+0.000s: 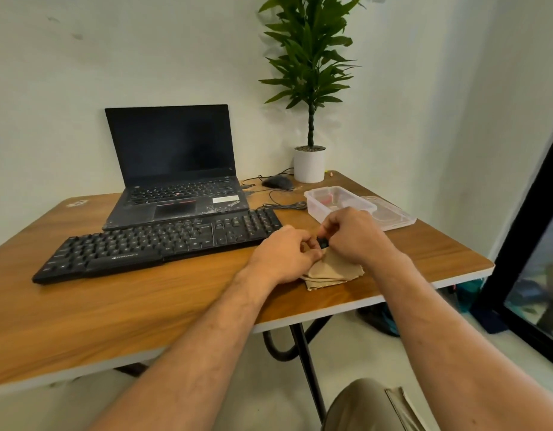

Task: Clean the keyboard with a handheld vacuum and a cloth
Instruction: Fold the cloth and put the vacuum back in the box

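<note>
Just cloth (332,270) beneath both hands

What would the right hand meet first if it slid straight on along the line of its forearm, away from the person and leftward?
Probably the left hand, since the right hand nearly touches it over the folded beige cloth. Beyond lies the black external keyboard. Depth is uncertain.

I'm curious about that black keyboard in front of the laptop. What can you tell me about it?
The black keyboard is a full-size, plastic-looking one with a number pad at its right end and a small pale logo on its front edge. It lies flat and slanted on the wooden table, close against the laptop. Neither hand touches it.
</note>
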